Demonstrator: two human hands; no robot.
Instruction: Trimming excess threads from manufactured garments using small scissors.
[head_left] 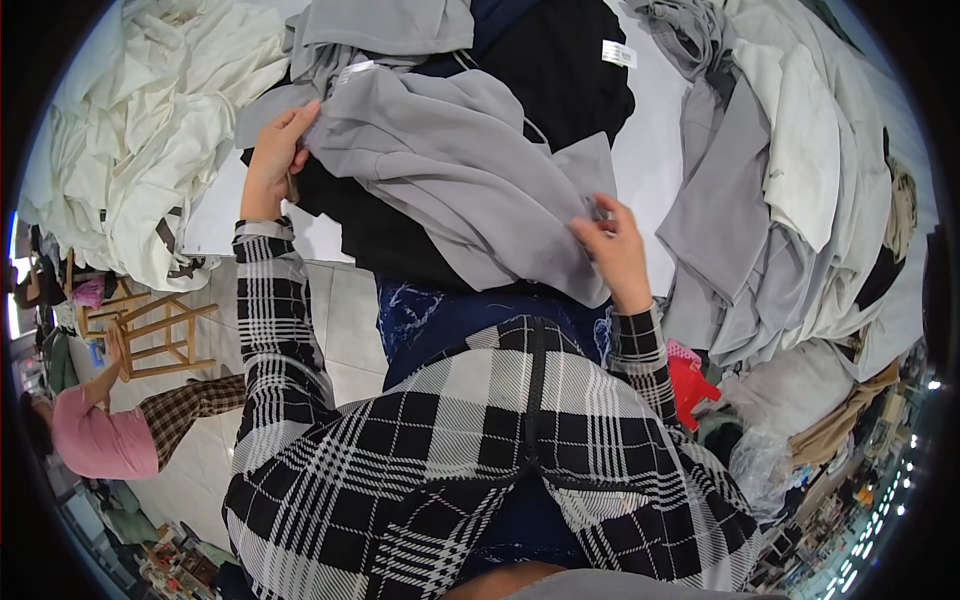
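A light grey garment [440,165] lies spread and wrinkled across the table in front of me. My left hand [276,158] pinches its left edge between thumb and fingers. At the right end, my right hand [620,250] has its fingers bent and closed on the edge of the same cloth. Under the grey garment are black garments [575,75], one with a white label [619,54]. Part of the black cloth hangs over the near table edge. Another folded grey piece [385,25] lies just beyond. What the grey garment covers is hidden.
White garments [150,120] are heaped at the left. Grey cloth [720,180] and white cloth [800,140] drape over the right side. A red bag [690,388] sits low at right. A wooden stool [165,335] and a person in pink [105,435] are at left.
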